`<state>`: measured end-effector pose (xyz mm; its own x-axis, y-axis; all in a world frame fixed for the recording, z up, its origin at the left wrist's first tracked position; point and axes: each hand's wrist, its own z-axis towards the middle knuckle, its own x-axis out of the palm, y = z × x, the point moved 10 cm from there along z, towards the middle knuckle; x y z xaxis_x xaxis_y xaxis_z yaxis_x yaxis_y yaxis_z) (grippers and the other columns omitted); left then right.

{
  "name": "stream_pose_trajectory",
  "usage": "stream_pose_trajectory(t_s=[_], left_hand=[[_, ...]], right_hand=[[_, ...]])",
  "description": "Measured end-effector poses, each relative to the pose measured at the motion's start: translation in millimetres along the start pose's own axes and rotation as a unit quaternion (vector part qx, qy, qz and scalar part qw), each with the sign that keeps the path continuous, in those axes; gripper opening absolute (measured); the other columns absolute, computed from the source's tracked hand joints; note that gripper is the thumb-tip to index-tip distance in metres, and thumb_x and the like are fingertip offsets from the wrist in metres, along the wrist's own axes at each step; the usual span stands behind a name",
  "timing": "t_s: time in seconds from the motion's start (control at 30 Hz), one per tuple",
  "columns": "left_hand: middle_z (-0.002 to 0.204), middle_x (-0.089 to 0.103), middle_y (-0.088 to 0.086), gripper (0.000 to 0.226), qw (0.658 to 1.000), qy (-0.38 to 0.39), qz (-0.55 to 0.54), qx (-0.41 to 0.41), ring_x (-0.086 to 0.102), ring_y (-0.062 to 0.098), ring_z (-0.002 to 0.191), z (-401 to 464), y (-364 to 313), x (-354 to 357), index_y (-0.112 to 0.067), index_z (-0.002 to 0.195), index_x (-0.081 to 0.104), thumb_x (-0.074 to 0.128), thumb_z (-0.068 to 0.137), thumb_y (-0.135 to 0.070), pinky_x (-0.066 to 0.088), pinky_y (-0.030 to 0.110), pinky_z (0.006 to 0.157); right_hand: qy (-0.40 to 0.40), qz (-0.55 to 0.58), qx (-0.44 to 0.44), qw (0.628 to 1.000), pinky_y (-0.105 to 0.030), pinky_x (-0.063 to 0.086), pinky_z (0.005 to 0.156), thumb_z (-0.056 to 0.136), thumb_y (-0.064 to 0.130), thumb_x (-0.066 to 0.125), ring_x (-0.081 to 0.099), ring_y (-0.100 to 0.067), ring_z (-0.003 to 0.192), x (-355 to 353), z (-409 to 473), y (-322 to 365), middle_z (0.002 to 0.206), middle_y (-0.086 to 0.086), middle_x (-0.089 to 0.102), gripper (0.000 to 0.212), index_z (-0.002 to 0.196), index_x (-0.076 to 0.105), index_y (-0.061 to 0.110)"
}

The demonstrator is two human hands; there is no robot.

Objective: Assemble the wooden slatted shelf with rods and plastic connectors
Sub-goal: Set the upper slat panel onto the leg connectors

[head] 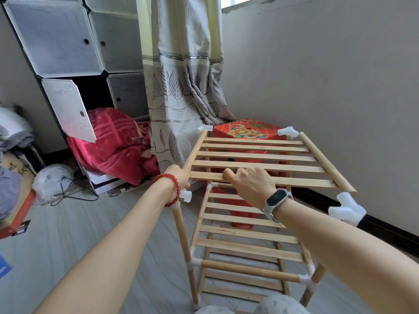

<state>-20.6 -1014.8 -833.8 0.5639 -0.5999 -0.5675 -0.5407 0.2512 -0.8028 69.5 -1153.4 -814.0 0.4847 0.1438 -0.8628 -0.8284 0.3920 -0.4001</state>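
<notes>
Slatted panel (260, 159) under right-hand fingers (235, 173)

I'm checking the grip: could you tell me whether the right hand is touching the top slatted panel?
Touching: the head view shows the right hand curled over the top slatted panel's nearest slat.

A leaf-patterned curtain (181, 87) hangs to the floor (90, 234); left of it stands a white cube cabinet (74, 41) with a red blanket (113, 143) spilling out, a red stool (247, 130) right of it

Grey floor (127, 223) carries shelf frame (247, 268), red stool (244, 132), blanket (113, 143).
</notes>
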Motion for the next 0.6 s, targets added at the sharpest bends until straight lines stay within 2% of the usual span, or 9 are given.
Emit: stream_pose_trajectory(t_s=[0.07, 0.1, 0.2, 0.3, 0.4, 0.47, 0.53, 0.6], left_hand=[[0.1, 0.062, 0.015, 0.053, 1.0, -0.016, 0.009, 0.009, 0.062, 0.034, 0.1, 3, 1, -2, 0.003, 0.112, 0.05, 0.031, 0.1, -0.046, 0.048, 0.042, 0.093], [0.101, 0.062, 0.017, 0.054, 1.0, -0.017, 0.001, 0.012, 0.062, 0.036, 0.098, 5, 3, -2, 0.003, 0.106, 0.051, 0.032, 0.098, -0.048, 0.049, 0.045, 0.093], [0.076, 0.058, 0.01, 0.058, 0.998, -0.012, -0.062, 0.005, 0.062, 0.031, 0.077, 6, 9, -2, 0.004, 0.102, 0.052, 0.036, 0.096, -0.051, 0.053, 0.047, 0.088], [0.075, 0.06, 0.009, 0.051, 0.998, -0.014, -0.063, -0.004, 0.068, 0.033, 0.084, 2, 10, -1, -0.004, 0.097, 0.051, 0.034, 0.097, -0.051, 0.053, 0.048, 0.086], [0.075, 0.061, 0.01, 0.049, 0.996, -0.011, -0.085, -0.011, 0.069, 0.032, 0.076, -2, 11, 1, -0.007, 0.087, 0.051, 0.034, 0.097, -0.052, 0.055, 0.05, 0.083], [0.075, 0.061, 0.011, 0.048, 0.995, -0.01, -0.098, -0.012, 0.068, 0.032, 0.072, -1, 12, 1, -0.006, 0.091, 0.05, 0.035, 0.097, -0.051, 0.055, 0.05, 0.082], [0.074, 0.062, 0.012, 0.05, 0.994, -0.016, -0.105, -0.012, 0.068, 0.03, 0.065, 1, 12, -2, -0.002, 0.098, 0.05, 0.034, 0.098, -0.049, 0.056, 0.046, 0.08], [0.07, 0.064, 0.013, 0.053, 0.996, -0.02, -0.084, -0.015, 0.065, 0.023, 0.052, 2, 12, -4, 0.0, 0.098, 0.051, 0.032, 0.099, -0.049, 0.056, 0.037, 0.067]], right_hand=[[-0.007, 0.001, 0.0, 1.0, -0.023, 0.017, 0.039, 0.102, 0.012, 0.031, 0.027, -0.009, 0.043, -3, -1, 0, 0.059, 0.003, 0.034, 0.023, 0.121, 0.044, 0.008], [-0.014, -0.002, 0.001, 1.0, -0.023, 0.016, 0.039, 0.102, 0.012, 0.032, 0.026, -0.009, 0.042, -6, -2, 0, 0.06, 0.002, 0.037, 0.023, 0.12, 0.046, 0.008], [-0.016, 0.007, 0.001, 1.0, -0.025, 0.022, 0.042, 0.102, 0.011, 0.03, 0.031, -0.012, 0.045, -14, -2, 5, 0.069, -0.002, 0.043, 0.023, 0.119, 0.045, 0.006], [-0.016, 0.015, 0.004, 1.0, -0.027, 0.029, 0.046, 0.101, 0.012, 0.034, 0.042, -0.015, 0.05, -16, -5, 5, 0.069, -0.002, 0.043, 0.021, 0.117, 0.047, 0.006], [-0.037, 0.033, 0.015, 0.999, -0.022, 0.013, 0.038, 0.093, 0.011, 0.054, 0.031, -0.013, 0.039, -22, -6, 2, 0.057, 0.002, 0.038, 0.01, 0.102, 0.056, 0.007], [-0.046, 0.051, 0.026, 0.997, -0.022, 0.01, 0.038, 0.092, 0.011, 0.053, 0.028, -0.013, 0.038, -25, -3, 0, 0.055, 0.003, 0.038, 0.007, 0.098, 0.054, 0.008], [-0.057, 0.073, 0.037, 0.995, -0.025, 0.016, 0.039, 0.095, 0.012, 0.047, 0.036, -0.016, 0.045, -26, -3, -1, 0.062, 0.002, 0.046, 0.012, 0.106, 0.051, 0.009], [-0.033, 0.093, 0.047, 0.994, -0.027, 0.028, 0.049, 0.099, 0.016, 0.036, 0.045, -0.019, 0.063, -21, -6, -2, 0.085, -0.001, 0.059, 0.022, 0.118, 0.045, 0.013]])
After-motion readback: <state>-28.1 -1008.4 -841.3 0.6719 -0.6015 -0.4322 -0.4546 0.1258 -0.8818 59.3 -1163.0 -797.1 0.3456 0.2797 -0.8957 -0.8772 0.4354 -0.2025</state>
